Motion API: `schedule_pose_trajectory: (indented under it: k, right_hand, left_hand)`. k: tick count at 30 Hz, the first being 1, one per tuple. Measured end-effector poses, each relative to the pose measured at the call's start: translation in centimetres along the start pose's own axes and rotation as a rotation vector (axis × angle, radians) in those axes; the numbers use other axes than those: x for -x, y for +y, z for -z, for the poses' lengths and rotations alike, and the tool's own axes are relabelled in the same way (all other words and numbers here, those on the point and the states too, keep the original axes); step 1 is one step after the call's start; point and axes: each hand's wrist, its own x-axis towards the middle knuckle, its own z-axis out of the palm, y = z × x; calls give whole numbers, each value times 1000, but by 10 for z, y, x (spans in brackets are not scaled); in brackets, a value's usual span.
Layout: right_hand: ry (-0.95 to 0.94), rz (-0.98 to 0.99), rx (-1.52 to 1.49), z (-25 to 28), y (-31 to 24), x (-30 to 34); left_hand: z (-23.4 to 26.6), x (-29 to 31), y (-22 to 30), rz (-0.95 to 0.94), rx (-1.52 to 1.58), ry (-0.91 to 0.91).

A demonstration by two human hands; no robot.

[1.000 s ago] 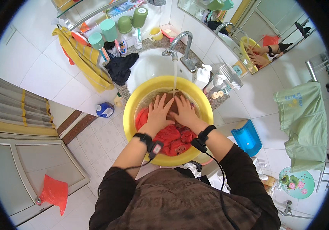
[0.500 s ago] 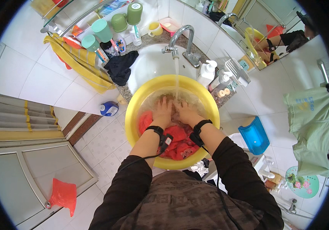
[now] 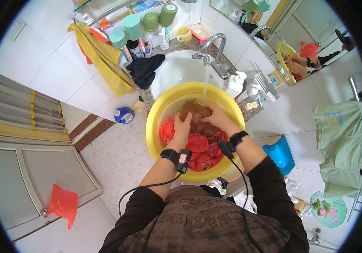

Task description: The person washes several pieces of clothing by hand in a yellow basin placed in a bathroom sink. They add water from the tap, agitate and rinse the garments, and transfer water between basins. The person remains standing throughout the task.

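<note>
A yellow basin holds water and wet cloth, tucked against the front of the white sink. Inside it, a brown wet cloth lies toward the far side and red garments fill the near side. My left hand is closed on the brown cloth's left part. On its right part, my right hand grips with thumb and fingers; some fingertips are hidden by cloth. Water runs from the chrome faucet into the basin near my right hand.
A black cloth lies on the sink's left edge, below hanging cups. White pump bottles stand at the right. A yellow towel hangs left. A blue bottle and blue plastic bin are lower down.
My hands were lying flat with fingers spread in the water; now they are drawn nearer and closed on the brown cloth, which has come up into sight. The whole view has shifted slightly.
</note>
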Motion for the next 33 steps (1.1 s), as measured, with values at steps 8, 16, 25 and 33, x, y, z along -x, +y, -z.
schedule_pose_trajectory:
  k: [8,16,25,33]
  right_hand:
    - [46,380,-33,13,-69,65]
    - [5,187,-218,-4,-45,54]
    - [55,187,198,7,13,24]
    - [-8,269,565,-26,19,37]
  left_hand:
    - [-13,19,54,297,860,-397]
    - [-30,4,48,205,727,-209]
    - [-1,-5,21,31,104,-55]
    - [17,26,11,-677,-1245,-280]
